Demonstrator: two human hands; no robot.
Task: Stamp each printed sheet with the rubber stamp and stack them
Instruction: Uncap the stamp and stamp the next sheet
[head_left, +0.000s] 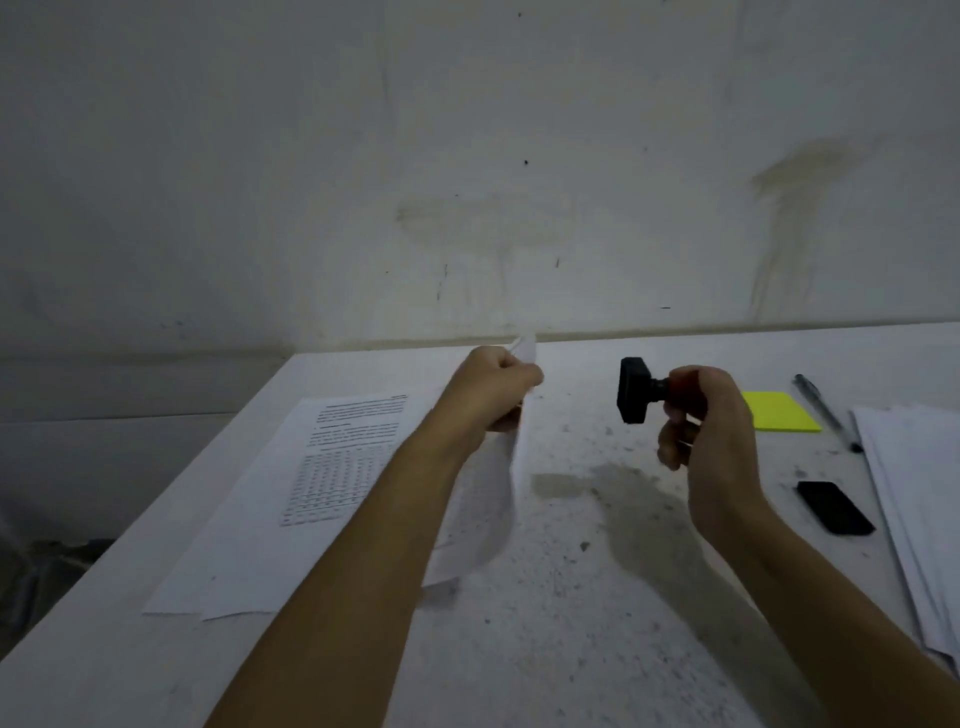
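Observation:
My left hand (496, 387) grips a printed sheet (506, 467) by its upper edge and holds it lifted on edge above the white table (545, 623). Under and left of it lies a stack of printed sheets (291, 499), text and a table facing up. My right hand (711, 415) holds the rubber stamp (636, 389) by its red handle in the air, its black stamping block turned sideways toward the lifted sheet. Both hands hover over the table's far half, about a hand's width apart.
A pile of white sheets (914, 493) lies at the right table edge. A yellow sticky-note pad (779, 411), a pen (826, 413) and a black ink pad (835, 508) sit right of my right hand. A stained wall stands behind the table; the table's left edge drops off.

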